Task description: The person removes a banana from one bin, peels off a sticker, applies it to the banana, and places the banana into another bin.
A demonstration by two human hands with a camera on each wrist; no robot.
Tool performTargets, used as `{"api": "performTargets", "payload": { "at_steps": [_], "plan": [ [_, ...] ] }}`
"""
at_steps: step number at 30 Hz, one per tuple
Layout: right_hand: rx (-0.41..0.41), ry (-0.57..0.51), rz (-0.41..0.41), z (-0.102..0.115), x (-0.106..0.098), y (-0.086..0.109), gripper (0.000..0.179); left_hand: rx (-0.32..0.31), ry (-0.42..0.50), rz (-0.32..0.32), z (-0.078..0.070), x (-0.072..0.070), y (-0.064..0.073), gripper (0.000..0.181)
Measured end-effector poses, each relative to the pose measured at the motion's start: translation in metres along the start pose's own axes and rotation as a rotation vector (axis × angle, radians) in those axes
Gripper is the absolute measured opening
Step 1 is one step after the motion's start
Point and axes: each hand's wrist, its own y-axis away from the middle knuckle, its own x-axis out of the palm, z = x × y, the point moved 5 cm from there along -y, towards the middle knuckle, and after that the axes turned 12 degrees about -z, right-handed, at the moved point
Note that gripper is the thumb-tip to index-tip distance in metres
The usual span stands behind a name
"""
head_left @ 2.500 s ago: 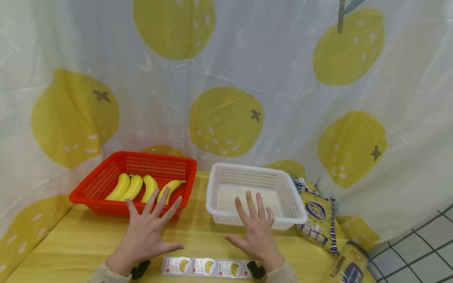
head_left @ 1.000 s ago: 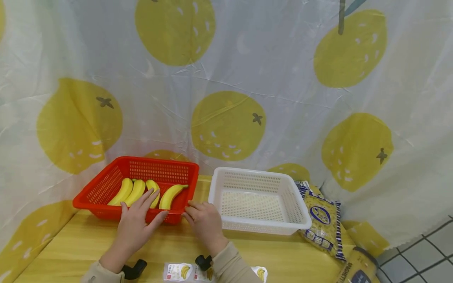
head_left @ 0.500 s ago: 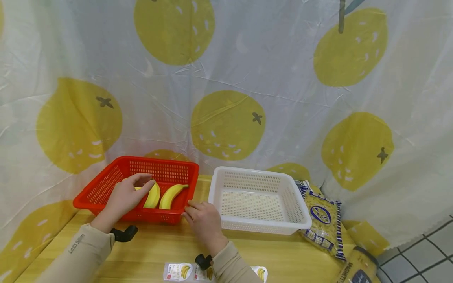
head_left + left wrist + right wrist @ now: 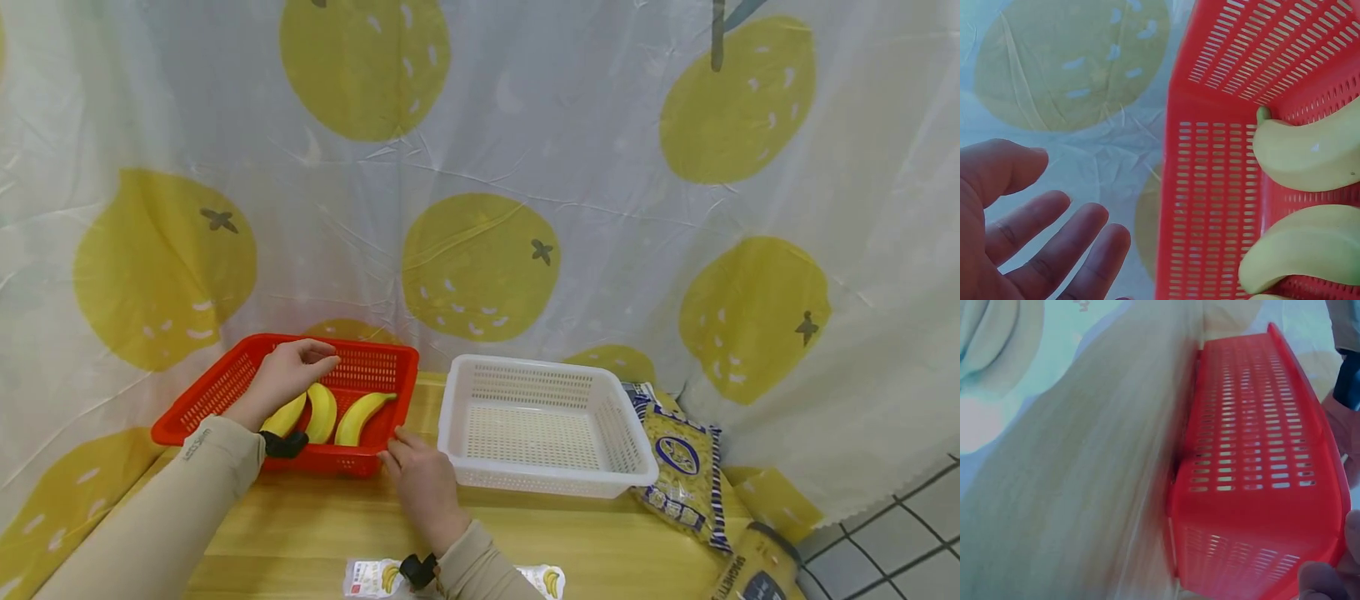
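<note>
A red plastic basket [image 4: 330, 458] with slotted walls stands on the table's left side. Yellow bananas lie in it, among them a curved banana [image 4: 362, 418] on the right and another banana [image 4: 322, 412] in the middle; my left arm covers part of the rest. My left hand [image 4: 288, 373] is over the basket, fingers loosely bent. In the left wrist view, nothing lies between its thumb and fingers [image 4: 1088, 240]. My right hand [image 4: 423, 487] holds the basket's front right corner, and in the right wrist view its fingertips [image 4: 1322, 578] are at the rim.
A white basket [image 4: 547, 479] stands to the right of the red one. Past it lie a bag of pasta [image 4: 678, 458] and a spaghetti package [image 4: 753, 567]. Banana stickers [image 4: 375, 577] lie near the front edge. A lemon-print curtain [image 4: 480, 150] hangs behind.
Both hands came from above the table to the red basket. My right hand took hold of its front corner. My left hand passed over the bananas and rose toward the basket's back.
</note>
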Motion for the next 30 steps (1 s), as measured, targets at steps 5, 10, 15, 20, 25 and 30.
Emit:
{"api": "performTargets", "payload": {
  "at_steps": [5,10,15,20,25,30],
  "plan": [
    [0.007,-0.007,-0.02,-0.001,0.002,0.002,0.017,-0.06,0.026,0.051,0.016,0.005,-0.009,0.055],
    [-0.002,-0.003,-0.028,-0.001,0.004,0.004,0.018,-0.138,0.044,0.104,0.034,0.013,-0.014,0.053],
    [-0.008,-0.006,-0.05,0.0,0.004,0.005,0.018,-0.228,0.027,0.162,0.042,0.026,-0.018,0.054],
    [-0.009,-0.005,-0.052,-0.001,0.003,0.004,0.018,-0.26,-0.018,0.17,0.038,0.036,-0.021,0.054],
    [-0.018,0.013,-0.037,-0.001,0.004,0.005,0.018,-0.205,-0.154,0.179,0.027,0.041,-0.025,0.049],
    [-0.008,0.016,-0.02,0.001,0.005,0.006,0.018,-0.142,-0.319,0.202,0.018,0.052,-0.032,0.033]
  ]
}}
